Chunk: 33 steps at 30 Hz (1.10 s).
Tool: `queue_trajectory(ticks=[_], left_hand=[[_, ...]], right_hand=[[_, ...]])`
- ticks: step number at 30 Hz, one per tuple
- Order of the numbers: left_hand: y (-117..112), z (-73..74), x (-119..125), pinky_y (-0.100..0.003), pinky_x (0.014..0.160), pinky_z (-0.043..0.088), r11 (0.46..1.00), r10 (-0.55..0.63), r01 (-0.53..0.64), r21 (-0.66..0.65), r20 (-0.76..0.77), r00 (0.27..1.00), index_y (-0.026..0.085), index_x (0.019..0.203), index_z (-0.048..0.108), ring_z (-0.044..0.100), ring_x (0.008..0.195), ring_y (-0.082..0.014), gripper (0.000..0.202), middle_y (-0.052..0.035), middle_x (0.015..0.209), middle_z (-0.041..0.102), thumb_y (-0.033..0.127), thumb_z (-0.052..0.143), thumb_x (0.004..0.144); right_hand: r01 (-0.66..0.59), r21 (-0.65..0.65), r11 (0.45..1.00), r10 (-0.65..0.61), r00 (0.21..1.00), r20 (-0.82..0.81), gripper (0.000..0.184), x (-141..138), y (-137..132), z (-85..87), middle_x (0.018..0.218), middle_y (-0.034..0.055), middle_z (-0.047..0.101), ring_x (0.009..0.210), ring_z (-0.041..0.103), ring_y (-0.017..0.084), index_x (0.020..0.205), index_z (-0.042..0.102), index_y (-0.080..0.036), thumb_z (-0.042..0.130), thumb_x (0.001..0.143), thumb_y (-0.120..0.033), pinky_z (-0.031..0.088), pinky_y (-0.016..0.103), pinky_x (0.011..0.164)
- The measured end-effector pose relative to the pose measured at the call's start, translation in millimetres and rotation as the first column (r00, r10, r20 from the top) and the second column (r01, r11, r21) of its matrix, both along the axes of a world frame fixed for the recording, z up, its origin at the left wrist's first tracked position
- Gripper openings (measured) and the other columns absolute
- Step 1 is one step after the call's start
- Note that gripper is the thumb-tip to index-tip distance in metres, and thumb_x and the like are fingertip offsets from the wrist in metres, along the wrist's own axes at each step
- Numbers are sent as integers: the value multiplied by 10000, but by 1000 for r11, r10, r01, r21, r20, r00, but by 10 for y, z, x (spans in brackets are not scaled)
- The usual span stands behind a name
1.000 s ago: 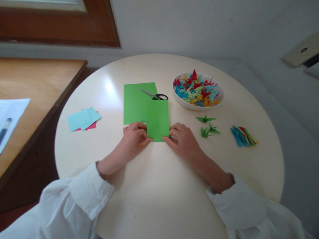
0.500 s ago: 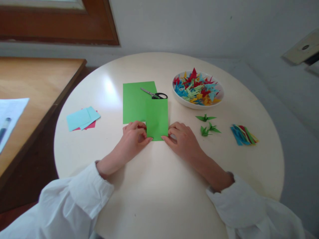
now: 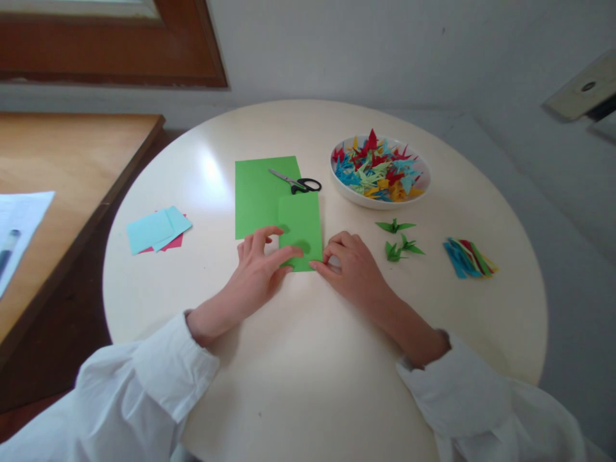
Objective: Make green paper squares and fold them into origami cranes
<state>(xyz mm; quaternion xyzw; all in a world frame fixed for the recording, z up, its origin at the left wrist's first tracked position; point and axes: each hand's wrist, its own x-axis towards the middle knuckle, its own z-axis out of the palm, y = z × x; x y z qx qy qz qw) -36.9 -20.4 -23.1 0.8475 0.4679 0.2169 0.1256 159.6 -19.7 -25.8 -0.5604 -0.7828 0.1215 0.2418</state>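
A small green paper rectangle (image 3: 302, 221) lies in front of me, its left part over a larger green sheet (image 3: 255, 192). My right hand (image 3: 353, 263) pinches its near right corner between thumb and fingers. Over its near left side my left hand (image 3: 262, 260) is open, thumb and fingers apart; I cannot tell whether they touch the paper. Black-handled scissors (image 3: 301, 185) rest on the larger sheet, just beyond the small piece. Several green folded paper cranes (image 3: 394, 226) lie to the right of my right hand.
A white bowl (image 3: 370, 204) full of colourful paper cranes stands at the back right. Paper strips (image 3: 469, 258) lie at the far right. Light blue and red paper pieces (image 3: 156, 231) are on the left. Beyond the round table's edge is a wooden desk (image 3: 86, 154).
My left hand has let go of the small green paper's near left corner and its fingers have spread over the paper. My right hand keeps its pinch. The small paper has tilted slightly.
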Motion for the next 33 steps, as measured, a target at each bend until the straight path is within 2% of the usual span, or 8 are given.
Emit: queue_trajectory(ticks=[3,7,14,18,24,28,33], left_hand=[[-4,-7,-1,-452,883,344,995,-84,86,46,-49,995,312,1012,664,399,1083,-264,355,-94,1226,388,89,448,842],[-4,-2,-8,-446,868,348,990,-108,114,78,-73,991,342,1013,678,414,1047,-253,401,-91,1225,413,64,457,827],[-13,24,-14,-448,858,372,987,-137,143,69,-90,986,299,932,714,438,1040,-261,337,-91,1213,492,76,488,816],[-4,7,-26,-454,890,407,973,-198,208,102,-98,975,268,974,697,469,1086,-259,332,-92,1206,547,71,474,827],[-39,-23,-6,-424,961,468,944,-315,322,69,-89,945,169,1066,630,514,1164,-231,331,-116,1199,610,73,382,869],[-127,7,57,-417,987,478,947,-308,317,52,-137,941,106,1120,574,502,1210,-247,335,-159,1220,597,50,395,842],[-225,51,143,-437,1019,455,966,-245,256,47,-161,956,105,1142,551,509,1211,-253,302,-165,1218,599,140,385,893]], right_hand=[[9,-31,999,-10,1000,-15,171,0,5,10,801,63,558,795,511,223,632,552,-202,676,742,-246,429,376,738],[19,-46,999,-21,999,-30,137,5,10,-2,804,67,554,798,509,227,663,556,-196,650,759,-221,431,381,738],[10,-45,999,-13,998,-68,125,21,16,-25,817,68,552,818,512,227,673,547,-199,611,780,-188,437,377,751],[-1,-31,1000,-1,997,-80,129,26,26,-33,816,72,555,810,509,223,670,548,-196,598,786,-174,439,378,752],[-6,-37,999,3,996,-84,129,24,37,-35,798,65,552,796,510,213,665,563,-193,598,787,-167,438,368,742],[25,-38,999,-28,997,-73,122,8,40,-41,801,66,560,803,515,218,660,578,-189,617,773,-166,437,370,748],[27,-2,1000,-27,996,-88,127,5,47,-66,789,56,556,783,517,206,648,583,-192,622,767,-173,440,362,755]])
